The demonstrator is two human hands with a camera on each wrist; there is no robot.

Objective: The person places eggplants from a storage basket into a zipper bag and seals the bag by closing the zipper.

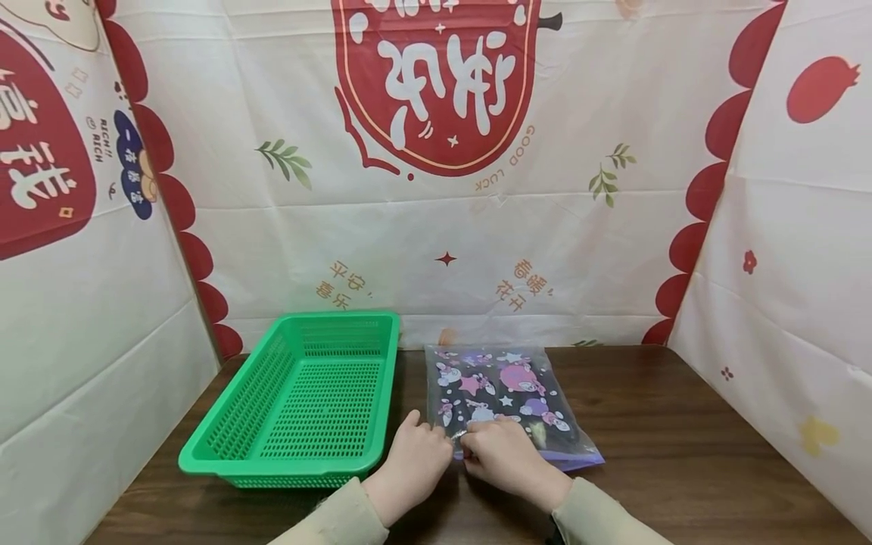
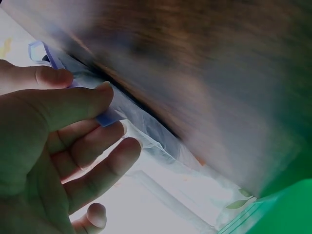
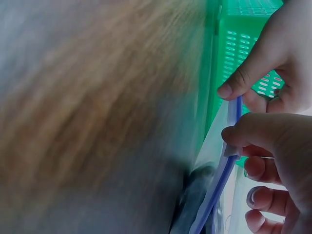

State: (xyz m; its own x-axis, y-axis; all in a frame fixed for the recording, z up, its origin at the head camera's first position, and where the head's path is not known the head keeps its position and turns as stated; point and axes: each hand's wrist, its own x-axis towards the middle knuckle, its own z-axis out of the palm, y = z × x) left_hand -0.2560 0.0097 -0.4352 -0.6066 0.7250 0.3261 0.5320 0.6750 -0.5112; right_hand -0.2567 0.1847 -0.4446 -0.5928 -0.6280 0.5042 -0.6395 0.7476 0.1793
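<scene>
A clear zip bag [image 1: 487,412] printed with pink, white and purple cartoon figures and stars lies on the table, its purple-blue zip edge [image 3: 214,195] toward me. Something dark shows inside, its kind unclear. My left hand [image 1: 418,462] pinches the left end of the zip edge between thumb and forefinger, the other fingers loosely bent. Right beside it, my right hand [image 1: 511,458] pinches a small pale slider [image 3: 230,150] on the zip. Both hands are close together at the bag's near left corner.
A green plastic basket [image 1: 391,386] with slotted walls stands on the dark wooden table [image 1: 647,424], just left of the bag and my left hand. Printed white cloth [image 1: 443,235] hangs behind the table and along both sides.
</scene>
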